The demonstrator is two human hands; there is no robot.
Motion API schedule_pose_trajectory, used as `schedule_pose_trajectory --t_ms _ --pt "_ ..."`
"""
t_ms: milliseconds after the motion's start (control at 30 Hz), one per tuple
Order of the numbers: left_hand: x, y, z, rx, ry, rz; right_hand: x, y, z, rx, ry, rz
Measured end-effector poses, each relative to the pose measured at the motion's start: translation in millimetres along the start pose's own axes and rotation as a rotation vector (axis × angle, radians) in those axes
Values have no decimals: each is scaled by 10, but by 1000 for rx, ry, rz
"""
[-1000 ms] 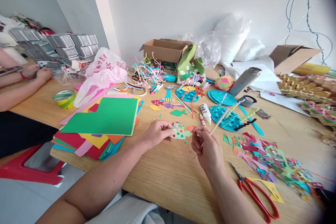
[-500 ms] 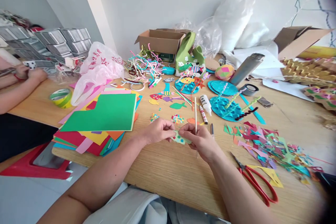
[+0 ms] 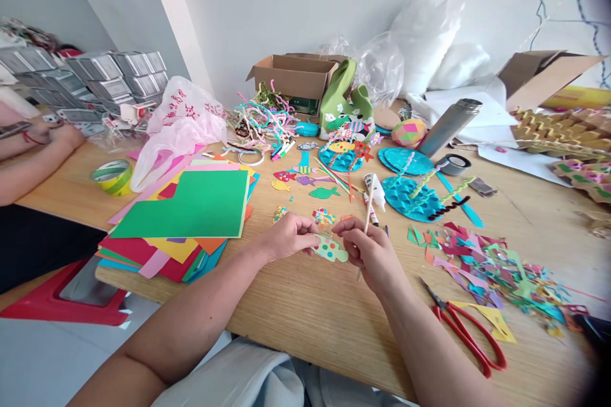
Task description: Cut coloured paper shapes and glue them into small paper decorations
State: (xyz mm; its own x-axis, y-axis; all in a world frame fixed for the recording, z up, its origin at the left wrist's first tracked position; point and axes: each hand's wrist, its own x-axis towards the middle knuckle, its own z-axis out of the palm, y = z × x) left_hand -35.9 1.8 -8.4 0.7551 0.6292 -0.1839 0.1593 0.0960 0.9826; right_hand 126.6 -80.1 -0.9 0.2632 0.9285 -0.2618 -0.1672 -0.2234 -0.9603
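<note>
Left hand [image 3: 289, 237] pinches a pale-green, multicolour-dotted paper fish [image 3: 328, 248].

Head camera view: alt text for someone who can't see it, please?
A person's left hand holds a spotted green fish cutout; the right hand holds a thin stick. Around them lie red-handled scissors, colourful scraps and stacked coloured sheets.

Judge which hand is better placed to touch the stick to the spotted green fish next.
Probably the right hand: it holds the pale stick beside the green fish, while the left hand pinches the fish.
</note>
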Motion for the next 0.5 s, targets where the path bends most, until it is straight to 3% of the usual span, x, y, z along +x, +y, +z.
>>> schedule_pose_trajectory --t_ms 167,400,500 --pt "-21 34 3 10 -22 -4 25 12 -11 -58 60 -33" --pt "-19 21 2 18 -8 -12 5 40 -44 -212 -154 -21" --pt "-22 30 4 35 -19 -8 4 48 -36 -249 -170 -55"
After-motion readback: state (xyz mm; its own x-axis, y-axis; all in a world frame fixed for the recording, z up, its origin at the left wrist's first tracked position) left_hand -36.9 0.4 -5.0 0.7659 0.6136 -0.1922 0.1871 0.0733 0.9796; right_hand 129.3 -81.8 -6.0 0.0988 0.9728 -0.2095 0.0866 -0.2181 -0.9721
